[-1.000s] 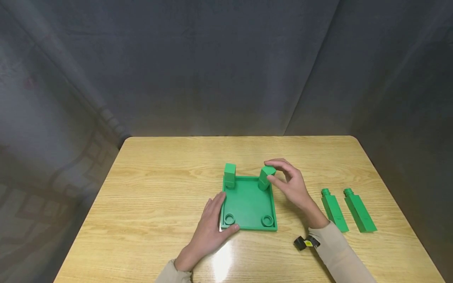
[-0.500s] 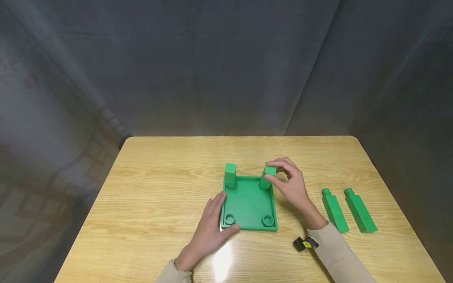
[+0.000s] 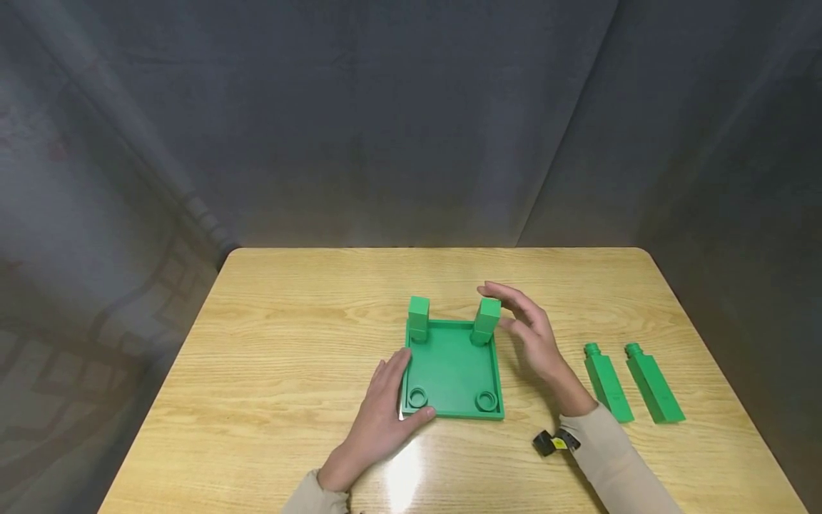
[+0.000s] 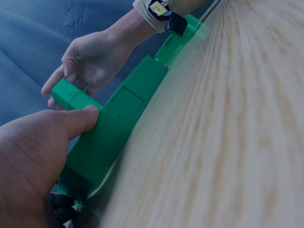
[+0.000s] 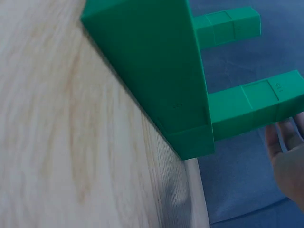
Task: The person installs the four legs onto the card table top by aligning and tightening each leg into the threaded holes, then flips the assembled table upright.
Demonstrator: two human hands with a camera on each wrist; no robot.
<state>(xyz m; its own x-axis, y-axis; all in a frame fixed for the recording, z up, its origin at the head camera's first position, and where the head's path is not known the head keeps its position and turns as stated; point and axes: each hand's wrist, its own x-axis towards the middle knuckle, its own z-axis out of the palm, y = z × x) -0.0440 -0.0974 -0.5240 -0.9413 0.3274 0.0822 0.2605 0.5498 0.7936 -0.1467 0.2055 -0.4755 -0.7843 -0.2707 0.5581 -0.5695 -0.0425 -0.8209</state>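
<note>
A square green tray (image 3: 452, 373) with a raised rim lies on the table. Its front corners carry round threaded sockets, and green square posts stand upright at its back corners: a back-left post (image 3: 419, 318) and a back-right post (image 3: 486, 320). My left hand (image 3: 382, 414) grips the tray's front-left corner, its thumb on the front wall (image 4: 118, 116) and its fingers along the left side. Beside the back-right post is my right hand (image 3: 529, 332), its fingers spread apart and loosely curved, holding nothing. From the right wrist view, fingertips (image 5: 271, 142) show close to that post; contact is unclear.
Two loose green posts with threaded ends, a nearer one (image 3: 608, 383) and an outer one (image 3: 653, 383), lie on the table's right side. A black wrist camera (image 3: 544, 443) sits at the right sleeve. Dark curtains (image 3: 411, 143) surround the wooden table (image 3: 289, 321).
The right hand has let go of the back-right post, its fingers and thumb spreading away. That post has turned slightly before the release. The left hand stays on the tray.
</note>
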